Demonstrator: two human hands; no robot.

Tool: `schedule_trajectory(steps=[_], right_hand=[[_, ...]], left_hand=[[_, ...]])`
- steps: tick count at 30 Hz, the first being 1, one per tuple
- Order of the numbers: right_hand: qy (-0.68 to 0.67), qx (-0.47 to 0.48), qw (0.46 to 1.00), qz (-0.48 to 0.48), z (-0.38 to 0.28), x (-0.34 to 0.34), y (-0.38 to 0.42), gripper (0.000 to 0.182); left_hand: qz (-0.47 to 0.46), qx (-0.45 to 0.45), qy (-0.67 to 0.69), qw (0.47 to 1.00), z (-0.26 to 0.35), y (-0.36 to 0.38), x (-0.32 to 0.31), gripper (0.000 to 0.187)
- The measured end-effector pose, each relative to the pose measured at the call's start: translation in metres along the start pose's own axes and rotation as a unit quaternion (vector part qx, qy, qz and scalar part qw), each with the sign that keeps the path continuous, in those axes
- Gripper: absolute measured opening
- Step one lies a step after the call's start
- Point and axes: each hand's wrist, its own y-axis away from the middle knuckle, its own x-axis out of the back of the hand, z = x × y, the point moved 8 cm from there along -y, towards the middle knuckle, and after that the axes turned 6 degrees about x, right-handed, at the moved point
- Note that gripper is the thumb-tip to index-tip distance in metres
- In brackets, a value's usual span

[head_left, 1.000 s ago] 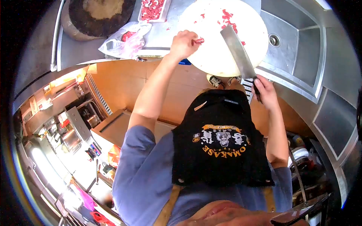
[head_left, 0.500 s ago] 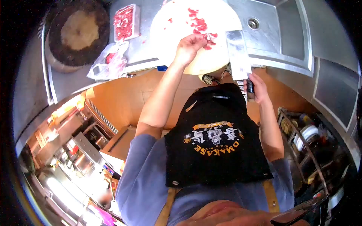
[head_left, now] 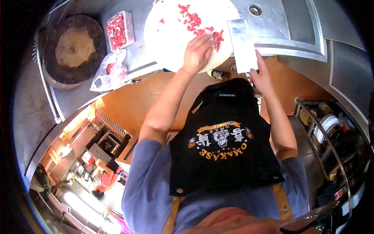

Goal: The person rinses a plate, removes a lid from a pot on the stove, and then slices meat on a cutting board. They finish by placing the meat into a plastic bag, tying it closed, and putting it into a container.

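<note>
My right hand [head_left: 262, 78] grips the handle of a wide-bladed cleaver [head_left: 242, 45], index finger stretched along the blade's base. The blade points away from me over the right edge of a round white cutting board [head_left: 163, 43]. On the board lies my left hand [head_left: 198, 54], fingers stretched out and lying low, their tips beside a strip of red meat [head_left: 218, 40]. A trail of cut red meat pieces [head_left: 191, 19] runs up the board beyond the fingers. Under the left fingers the surface is hidden.
Left of the board stand a plastic tub of meat pieces [head_left: 117, 32], a plastic bag [head_left: 111, 74] with some meat, and a thick round chopping block [head_left: 74, 48]. A sink drain [head_left: 255, 10] lies right. A rack [head_left: 321, 128] holds dishes. Another person [head_left: 109, 179] is at lower left.
My left hand has gone from pinching a bit of meat above the board to lying on it with fingers extended. The cleaver has shifted slightly; the whole view has tilted a little.
</note>
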Motion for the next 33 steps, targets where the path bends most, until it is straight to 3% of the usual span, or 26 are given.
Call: schedule_trajectory(steps=[3, 11, 16, 18, 20, 23, 25, 26, 29, 31, 33], right_hand=[[0.201, 0.149, 0.965, 0.074, -0.039, -0.001, 0.005, 0.075], [0.234, 0.089, 0.968, 0.01, -0.024, -0.02, 0.001, 0.079], [0.264, 0.049, 0.963, 0.001, -0.027, -0.023, -0.006, 0.077], [0.272, 0.154, 0.949, 0.029, -0.038, -0.026, -0.025, 0.076], [0.26, 0.091, 0.961, 0.01, -0.04, -0.032, -0.047, 0.076], [0.254, 0.097, 0.962, 0.001, -0.039, -0.033, -0.041, 0.075], [0.217, 0.111, 0.97, -0.009, -0.022, -0.026, -0.012, 0.074], [0.227, 0.172, 0.959, -0.003, -0.017, -0.024, 0.003, 0.075], [0.244, 0.164, 0.956, -0.003, -0.019, -0.023, 0.001, 0.075], [0.266, 0.091, 0.959, -0.033, -0.032, -0.032, -0.023, 0.075], [0.269, 0.107, 0.957, -0.029, -0.038, -0.038, -0.045, 0.075]], left_hand=[[-0.008, 0.04, -0.024, 0.999, 0.004, 0.005, -0.001, 0.034], [-0.14, 0.12, -0.11, 0.977, 0.013, 0.022, -0.053, 0.07], [-0.162, 0.117, -0.117, 0.973, 0.013, 0.022, -0.052, 0.073], [-0.171, 0.117, -0.118, 0.971, 0.012, 0.024, -0.052, 0.075], [-0.194, 0.121, -0.142, 0.963, 0.013, 0.023, -0.053, 0.078], [-0.206, 0.131, -0.154, 0.958, 0.013, 0.026, -0.055, 0.082], [-0.205, 0.135, -0.164, 0.955, 0.011, 0.025, -0.056, 0.082], [-0.207, 0.134, -0.173, 0.954, 0.011, 0.027, -0.057, 0.083], [-0.203, 0.14, -0.178, 0.953, 0.009, 0.028, -0.055, 0.083], [-0.199, 0.14, -0.172, 0.955, 0.01, 0.028, -0.057, 0.082], [-0.193, 0.162, -0.153, 0.956, 0.006, 0.027, -0.055, 0.078]])
